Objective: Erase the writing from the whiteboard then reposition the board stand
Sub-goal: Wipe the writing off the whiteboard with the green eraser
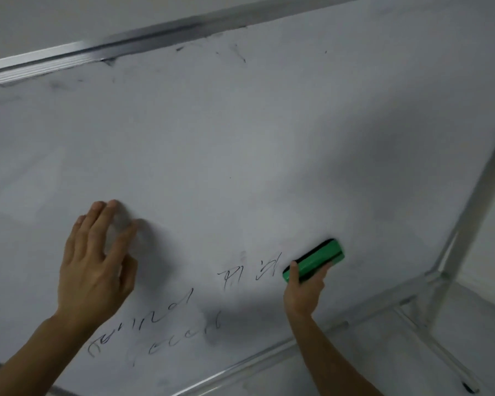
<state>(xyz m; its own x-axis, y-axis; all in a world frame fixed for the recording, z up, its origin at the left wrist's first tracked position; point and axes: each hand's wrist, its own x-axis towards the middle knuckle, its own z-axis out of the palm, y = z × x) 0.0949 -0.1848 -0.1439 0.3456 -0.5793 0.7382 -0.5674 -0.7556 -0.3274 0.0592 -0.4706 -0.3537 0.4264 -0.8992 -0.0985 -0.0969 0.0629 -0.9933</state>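
Our right hand (pixel 303 292) grips the light, rigid green eraser (pixel 320 254) by its long sides, flat against the whiteboard (pixel 240 138) near its lower right corner, beside the remaining writing (pixel 231 277). Our left hand (pixel 95 267) presses open-fingered on the board, which probably wobbles.

upper whiteboard (pixel 240 132) seemingly unobstructed, left hand (pixel 95 267) blocks lower-left

One whiteboard (pixel 240 138) is seen. One green eraser (pixel 315 260) is counted. Two grips, both bare hands, are shown: the left grip (pixel 95 270) and the right grip (pixel 303 292). Three patches of black writing (pixel 143 318) are counted on the board.
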